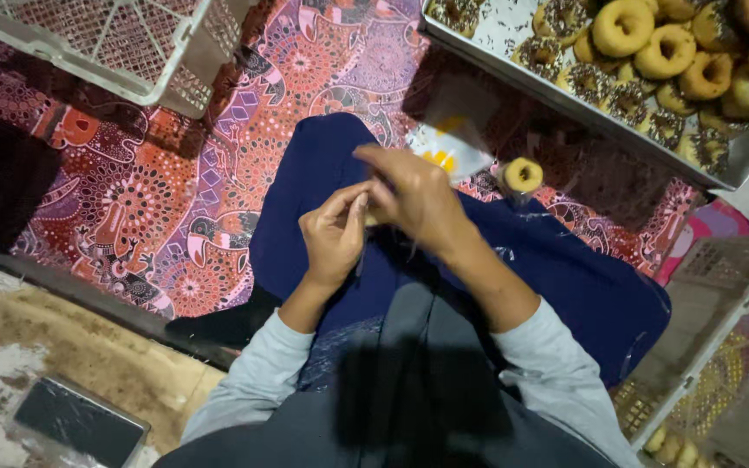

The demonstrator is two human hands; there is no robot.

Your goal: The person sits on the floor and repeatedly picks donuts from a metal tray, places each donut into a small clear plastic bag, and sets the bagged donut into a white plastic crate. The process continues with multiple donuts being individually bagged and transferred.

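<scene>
My left hand (333, 232) and my right hand (413, 195) meet over my lap, above my dark blue trousers. Both pinch a clear plastic bag (451, 143) with yellow print; it stretches up and to the right from my fingers. The bag is blurred, and what is in it cannot be made out. A plain doughnut in a clear wrapper (523, 175) lies on the patterned mat just right of my right hand.
A metal tray (743, 154) at top right holds several plain and sprinkle-topped doughnuts. A white plastic crate (145, 80) stands at top left, another crate (721, 329) with wrapped doughnuts at bottom right. A dark phone (80, 422) lies on the bare floor at bottom left.
</scene>
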